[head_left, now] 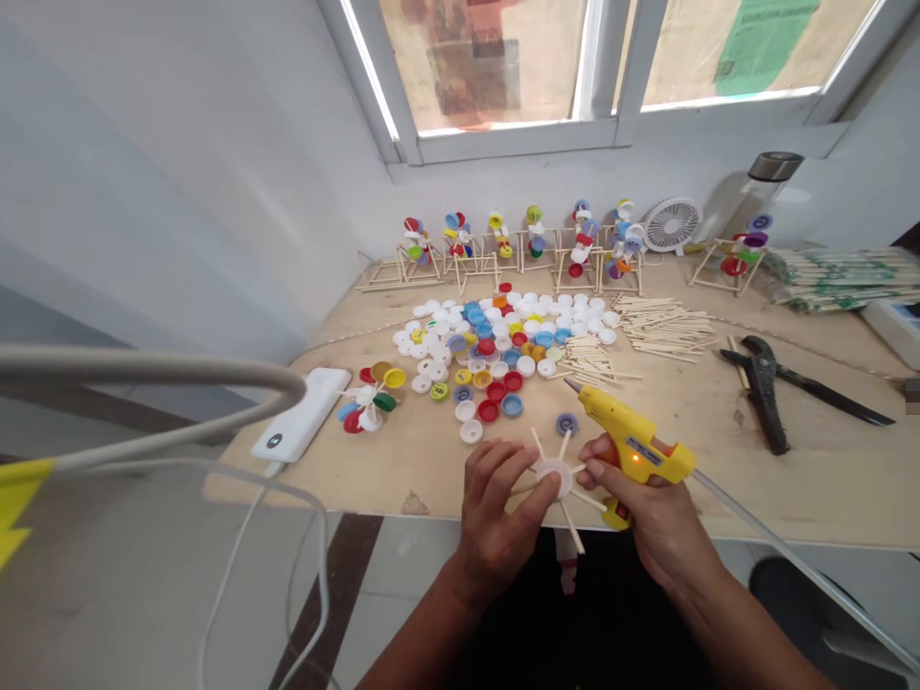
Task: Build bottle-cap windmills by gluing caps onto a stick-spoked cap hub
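My left hand (495,513) pinches a white bottle cap with several wooden sticks radiating from it (555,476), holding it just above the table's front edge. My right hand (647,513) is wrapped round the grip of a yellow glue gun (636,446), whose nozzle points up and left, away from the cap. A thumb of the right hand touches the cap's rim. A single blue cap (566,423) lies just beyond the spoked cap.
A heap of coloured bottle caps (503,350) and piles of wooden sticks (665,326) cover the plywood table (791,479). Finished cap wheels on stick frames (532,244) line the back wall beside a small fan (672,225). Black pliers (766,388) lie right; a white power bank (302,414) left.
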A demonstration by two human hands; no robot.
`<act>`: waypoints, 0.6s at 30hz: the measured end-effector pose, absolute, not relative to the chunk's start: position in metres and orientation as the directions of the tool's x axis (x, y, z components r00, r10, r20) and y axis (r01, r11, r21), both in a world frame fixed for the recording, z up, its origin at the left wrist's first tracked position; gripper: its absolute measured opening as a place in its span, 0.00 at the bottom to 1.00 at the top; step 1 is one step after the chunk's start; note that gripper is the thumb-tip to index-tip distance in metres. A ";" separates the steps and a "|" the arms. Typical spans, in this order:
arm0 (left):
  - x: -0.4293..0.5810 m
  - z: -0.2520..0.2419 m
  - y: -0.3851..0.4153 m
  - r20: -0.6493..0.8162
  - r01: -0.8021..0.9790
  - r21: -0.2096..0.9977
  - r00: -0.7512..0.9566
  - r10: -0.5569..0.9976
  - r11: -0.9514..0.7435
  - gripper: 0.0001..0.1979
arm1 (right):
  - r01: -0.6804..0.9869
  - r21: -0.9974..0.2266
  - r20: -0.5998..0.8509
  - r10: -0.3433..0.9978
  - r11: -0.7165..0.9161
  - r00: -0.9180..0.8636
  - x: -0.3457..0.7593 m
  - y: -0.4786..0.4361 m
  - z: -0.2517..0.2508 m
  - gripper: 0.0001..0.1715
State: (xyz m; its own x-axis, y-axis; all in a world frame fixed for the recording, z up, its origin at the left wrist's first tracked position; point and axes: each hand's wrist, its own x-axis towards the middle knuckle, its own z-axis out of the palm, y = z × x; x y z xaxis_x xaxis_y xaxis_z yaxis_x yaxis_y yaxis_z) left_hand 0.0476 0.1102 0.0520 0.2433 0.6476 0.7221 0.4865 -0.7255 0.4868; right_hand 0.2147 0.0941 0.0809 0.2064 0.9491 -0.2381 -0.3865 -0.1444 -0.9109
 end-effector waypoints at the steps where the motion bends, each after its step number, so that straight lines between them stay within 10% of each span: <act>1: 0.048 0.051 0.109 0.704 0.461 0.537 0.216 0.677 -0.706 0.22 | -0.369 -0.920 -0.224 0.948 -0.131 0.224 0.215 0.094 0.080 0.16; 8: 0.050 0.050 0.095 0.200 -0.051 0.978 -0.071 0.977 -0.204 0.31 | -0.247 -0.968 -0.102 0.969 -0.044 0.227 0.222 0.091 0.077 0.12; 12: 0.045 0.062 0.089 -0.214 -0.573 0.759 0.228 0.950 0.309 0.34 | -0.154 -0.988 -0.048 0.985 -0.022 0.164 0.225 0.092 0.078 0.11; 18: 0.052 0.075 0.087 -0.307 -0.659 0.586 0.358 0.882 0.472 0.24 | 0.022 -0.999 0.025 0.993 0.023 0.119 0.223 0.086 0.082 0.12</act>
State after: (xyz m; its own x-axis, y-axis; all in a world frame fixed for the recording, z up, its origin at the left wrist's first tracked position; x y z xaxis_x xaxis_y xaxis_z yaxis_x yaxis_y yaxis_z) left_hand 0.0517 0.0874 0.0753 0.3580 0.8818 -0.3071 -0.6590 0.4716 0.5860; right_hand 0.2230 0.0862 0.0820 0.1192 0.9925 0.0253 0.0224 0.0227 -0.9995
